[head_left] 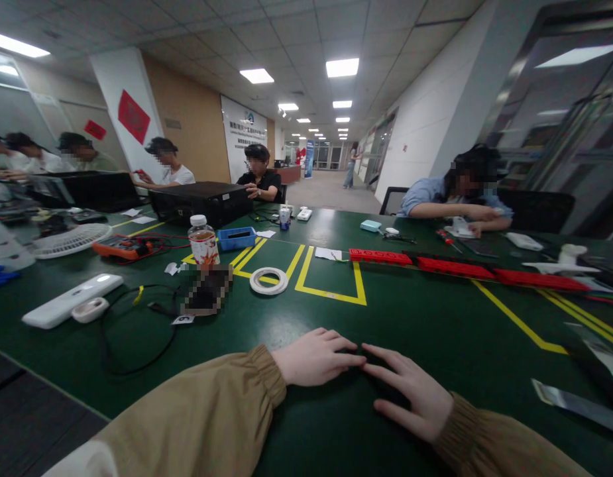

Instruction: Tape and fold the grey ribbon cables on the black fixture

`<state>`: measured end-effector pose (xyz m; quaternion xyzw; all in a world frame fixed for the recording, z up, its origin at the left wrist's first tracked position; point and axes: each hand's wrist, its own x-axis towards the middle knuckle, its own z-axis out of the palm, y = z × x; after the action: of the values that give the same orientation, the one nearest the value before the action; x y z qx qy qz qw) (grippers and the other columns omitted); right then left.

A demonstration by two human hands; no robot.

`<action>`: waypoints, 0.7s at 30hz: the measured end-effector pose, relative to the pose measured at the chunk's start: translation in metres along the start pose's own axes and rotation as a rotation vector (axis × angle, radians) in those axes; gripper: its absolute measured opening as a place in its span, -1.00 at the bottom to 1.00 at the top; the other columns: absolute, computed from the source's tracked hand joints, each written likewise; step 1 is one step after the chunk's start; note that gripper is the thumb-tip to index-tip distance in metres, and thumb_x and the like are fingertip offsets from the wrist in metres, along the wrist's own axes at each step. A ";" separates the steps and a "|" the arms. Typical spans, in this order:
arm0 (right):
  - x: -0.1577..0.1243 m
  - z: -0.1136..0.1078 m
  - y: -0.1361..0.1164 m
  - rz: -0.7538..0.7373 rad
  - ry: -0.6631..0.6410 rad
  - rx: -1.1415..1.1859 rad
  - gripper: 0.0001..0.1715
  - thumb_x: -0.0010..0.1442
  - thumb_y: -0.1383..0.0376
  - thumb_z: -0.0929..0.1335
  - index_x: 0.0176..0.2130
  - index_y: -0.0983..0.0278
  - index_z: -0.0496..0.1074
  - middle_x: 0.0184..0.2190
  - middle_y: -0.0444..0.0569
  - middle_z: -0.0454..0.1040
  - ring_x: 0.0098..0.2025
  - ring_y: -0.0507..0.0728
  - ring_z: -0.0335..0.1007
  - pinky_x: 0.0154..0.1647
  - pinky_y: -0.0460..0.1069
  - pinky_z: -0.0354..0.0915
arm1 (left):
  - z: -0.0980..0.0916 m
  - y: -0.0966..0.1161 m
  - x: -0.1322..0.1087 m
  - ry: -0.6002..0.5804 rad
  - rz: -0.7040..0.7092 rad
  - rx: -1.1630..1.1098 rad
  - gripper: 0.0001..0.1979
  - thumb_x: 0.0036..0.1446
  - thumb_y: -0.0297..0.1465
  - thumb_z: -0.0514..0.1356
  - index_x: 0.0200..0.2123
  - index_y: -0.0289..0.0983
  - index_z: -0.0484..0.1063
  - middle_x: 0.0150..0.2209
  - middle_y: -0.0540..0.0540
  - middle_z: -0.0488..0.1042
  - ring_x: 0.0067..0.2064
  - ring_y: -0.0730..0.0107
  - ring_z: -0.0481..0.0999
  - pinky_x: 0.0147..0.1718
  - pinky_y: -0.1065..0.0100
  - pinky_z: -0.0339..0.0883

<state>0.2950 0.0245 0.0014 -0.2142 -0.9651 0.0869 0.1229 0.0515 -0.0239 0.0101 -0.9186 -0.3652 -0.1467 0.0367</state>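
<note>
1. The left hand [316, 358] is held palm down at the green tabletop [331, 437], which is spread directly beneath both hands; its grip is left loose and fairly wide, with the fingers extended.
2. The right hand [413, 395] is angled inward, its grip also kept wide, with thumb and fingers parted.
3. The fingertips are brought together between the two hands; whether they are actually touching cannot be told.
4. Both wrists are covered by gathered tan sleeves [207, 404].
5. Beyond the left hand, a white tape roll [269, 290] is laid flat, and a yellow tape outline [331, 296] is marked just to its right.
6. Farther left, a black cable [127, 374] is looped near a blurred dark item [207, 291], behind which a bottle [204, 245] is stood upright.
7. A row of red pieces [380, 256] is set across the right side, in front of a co-worker [430, 195] in blue.
</note>
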 end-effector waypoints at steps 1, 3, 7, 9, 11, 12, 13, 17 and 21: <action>0.000 -0.001 0.001 0.010 -0.014 0.006 -0.45 0.17 0.03 0.27 0.07 0.22 0.36 0.18 0.15 0.17 0.18 0.29 0.12 0.10 0.22 0.19 | 0.000 0.000 0.000 -0.003 -0.002 0.011 -0.64 0.28 -0.35 -0.02 0.13 -0.15 0.20 0.10 -0.10 0.32 0.05 0.26 0.34 -0.03 0.24 0.22; 0.001 -0.002 0.002 0.025 -0.033 0.016 -0.44 0.16 0.02 0.27 0.08 0.22 0.36 0.17 0.15 0.18 0.17 0.29 0.12 0.11 0.22 0.17 | 0.000 0.001 0.000 -0.005 -0.009 0.018 -0.64 0.27 -0.35 -0.02 0.13 -0.14 0.20 0.10 -0.10 0.32 0.05 0.25 0.34 -0.03 0.24 0.22; 0.002 -0.004 0.002 0.049 -0.059 0.033 -0.44 0.16 0.02 0.27 0.08 0.20 0.36 0.16 0.13 0.21 0.16 0.28 0.14 0.12 0.23 0.16 | -0.002 0.002 0.001 -0.014 -0.014 0.018 -0.65 0.27 -0.35 -0.02 0.12 -0.14 0.22 0.09 -0.08 0.32 0.04 0.26 0.34 -0.03 0.25 0.23; 0.002 -0.004 0.003 0.052 -0.067 0.037 -0.46 0.18 0.03 0.25 0.08 0.18 0.36 0.16 0.11 0.21 0.16 0.28 0.14 0.12 0.23 0.16 | -0.002 0.002 0.001 -0.016 -0.014 0.017 -0.65 0.28 -0.35 -0.03 0.11 -0.14 0.22 0.10 -0.07 0.32 0.04 0.26 0.34 -0.04 0.25 0.23; 0.002 -0.004 0.005 0.048 -0.074 0.037 -0.47 0.20 0.04 0.23 0.09 0.17 0.35 0.17 0.09 0.21 0.17 0.27 0.14 0.12 0.22 0.16 | -0.002 0.002 0.001 -0.016 -0.020 0.010 -0.66 0.28 -0.35 -0.03 0.11 -0.15 0.24 0.10 -0.07 0.32 0.04 0.27 0.35 -0.03 0.25 0.23; 0.002 -0.004 0.008 0.051 -0.076 0.033 -0.47 0.20 0.05 0.22 0.10 0.17 0.34 0.17 0.08 0.21 0.17 0.26 0.14 0.12 0.22 0.16 | -0.002 0.001 0.001 -0.016 -0.023 0.006 -0.66 0.28 -0.34 -0.03 0.10 -0.15 0.25 0.10 -0.08 0.32 0.04 0.27 0.35 -0.02 0.25 0.23; 0.002 -0.004 0.011 0.061 -0.077 0.026 -0.45 0.21 0.05 0.21 0.12 0.19 0.32 0.17 0.08 0.21 0.17 0.26 0.14 0.12 0.21 0.17 | -0.001 0.001 0.001 -0.015 -0.026 0.000 -0.67 0.28 -0.34 -0.03 0.09 -0.15 0.26 0.10 -0.08 0.32 0.04 0.28 0.35 -0.02 0.25 0.23; -0.004 -0.009 0.040 0.186 -0.038 -0.081 -0.35 0.21 0.02 0.20 0.16 0.31 0.26 0.20 0.10 0.16 0.18 0.27 0.13 0.12 0.21 0.18 | -0.001 0.000 0.000 -0.011 -0.033 -0.021 -0.68 0.26 -0.35 0.00 0.08 -0.14 0.28 0.10 -0.06 0.32 0.05 0.30 0.34 -0.02 0.26 0.23; -0.025 -0.031 0.097 0.365 0.075 -0.273 -0.28 0.25 0.05 0.13 0.19 0.51 0.19 0.25 0.16 0.01 0.18 0.30 0.12 0.16 0.15 0.14 | -0.003 0.000 -0.001 -0.025 -0.033 -0.036 -0.67 0.26 -0.36 -0.01 0.09 -0.15 0.27 0.12 -0.06 0.31 0.07 0.30 0.32 -0.01 0.26 0.22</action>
<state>0.3638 0.1035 0.0043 -0.4030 -0.9080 -0.0315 0.1107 0.0504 -0.0249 0.0126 -0.9147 -0.3779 -0.1423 0.0130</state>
